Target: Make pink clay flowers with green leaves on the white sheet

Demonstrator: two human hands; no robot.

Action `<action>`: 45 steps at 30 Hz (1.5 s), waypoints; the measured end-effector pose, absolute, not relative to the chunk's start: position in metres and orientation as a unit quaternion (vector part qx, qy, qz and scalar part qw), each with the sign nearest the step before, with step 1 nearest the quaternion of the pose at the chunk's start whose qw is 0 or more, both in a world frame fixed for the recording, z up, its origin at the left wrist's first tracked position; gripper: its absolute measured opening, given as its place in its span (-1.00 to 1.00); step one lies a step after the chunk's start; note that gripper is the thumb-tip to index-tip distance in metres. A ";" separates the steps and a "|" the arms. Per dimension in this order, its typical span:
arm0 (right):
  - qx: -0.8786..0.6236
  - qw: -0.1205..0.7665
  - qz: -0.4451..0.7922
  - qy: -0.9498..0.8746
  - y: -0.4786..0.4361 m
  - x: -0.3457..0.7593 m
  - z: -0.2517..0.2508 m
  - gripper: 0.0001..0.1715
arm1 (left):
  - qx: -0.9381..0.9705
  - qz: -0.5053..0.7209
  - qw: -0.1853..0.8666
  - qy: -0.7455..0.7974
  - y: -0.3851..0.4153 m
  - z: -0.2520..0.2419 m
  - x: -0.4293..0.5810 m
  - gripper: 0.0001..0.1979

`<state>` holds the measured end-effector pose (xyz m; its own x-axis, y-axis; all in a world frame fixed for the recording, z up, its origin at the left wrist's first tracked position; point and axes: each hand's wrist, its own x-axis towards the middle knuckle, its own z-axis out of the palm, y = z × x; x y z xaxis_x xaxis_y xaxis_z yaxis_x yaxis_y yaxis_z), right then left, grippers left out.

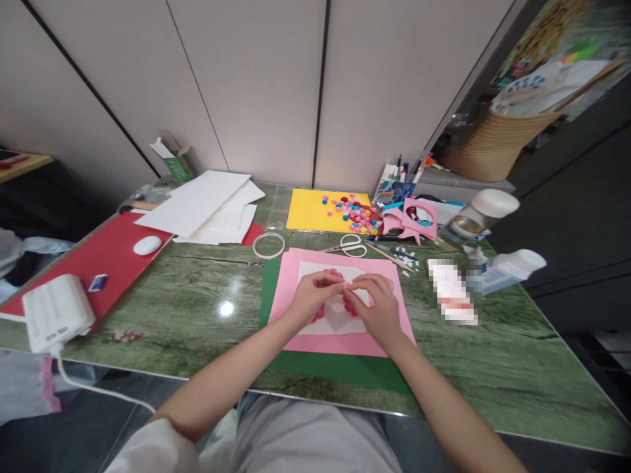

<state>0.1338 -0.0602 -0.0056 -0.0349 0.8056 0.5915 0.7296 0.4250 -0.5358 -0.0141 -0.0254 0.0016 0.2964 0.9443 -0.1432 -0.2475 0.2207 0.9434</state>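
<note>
My left hand (316, 293) and my right hand (380, 307) meet fingertip to fingertip above a white sheet (335, 326). Both are closed in a pinch around something small and pale that I cannot make out. Beneath them, small pink round pieces (319, 314), like rolled paper coils, lie on the white sheet, partly covered by my fingers. That sheet rests on pink paper (290, 341), which lies over a green sheet (345, 369). Just beyond the papers are white-handled scissors (353, 246).
More coloured round pieces (359, 213) lie on a yellow sheet (305, 211) at the back. A tape roll (269, 246), white sheets (207, 200) and a power bank (56, 312) are on the left. To the right stand a clear bottle (461, 230) and a white bottle (510, 270).
</note>
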 end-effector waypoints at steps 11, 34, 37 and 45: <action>-0.539 0.452 0.397 -0.590 -0.053 0.136 -0.001 -0.76 | 0.517 0.415 0.635 0.397 -0.024 0.000 -0.019 -0.78; -0.534 0.458 0.474 -0.529 -0.052 0.138 -0.004 -0.72 | 0.476 0.379 0.685 0.400 -0.020 -0.012 -0.018 -0.70; -0.526 0.452 0.488 -0.530 -0.053 0.137 -0.006 -0.71 | 0.491 0.381 0.681 0.389 -0.019 -0.011 -0.019 -0.68; -0.510 0.449 0.510 -0.527 -0.053 0.136 -0.010 -0.73 | 0.494 0.395 0.689 0.354 -0.017 -0.011 -0.020 -0.71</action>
